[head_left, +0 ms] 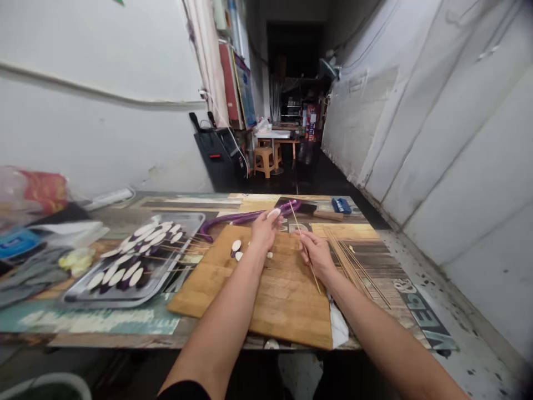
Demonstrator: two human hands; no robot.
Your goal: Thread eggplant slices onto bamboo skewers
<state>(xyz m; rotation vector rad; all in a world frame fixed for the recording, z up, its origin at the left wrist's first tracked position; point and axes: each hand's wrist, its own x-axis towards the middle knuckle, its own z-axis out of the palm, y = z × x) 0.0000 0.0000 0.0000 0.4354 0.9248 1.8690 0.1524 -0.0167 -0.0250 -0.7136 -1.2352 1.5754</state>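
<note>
My left hand is closed on an eggplant slice, white on its cut face, above the far part of the wooden cutting board. In my right hand a thin wooden skewer is pinched, its upper end pointing up and away, apart from the slice. A few cut eggplant pieces lie on the board, some partly hidden by my left arm. Long purple eggplants rest behind the board. On the left, a metal tray bears several skewered eggplant slices.
Loose skewers lie right of the board. Behind it are a knife with a wooden handle and a blue box. A grey cloth and plastic bags lie at the left. A white cloth shows under the board.
</note>
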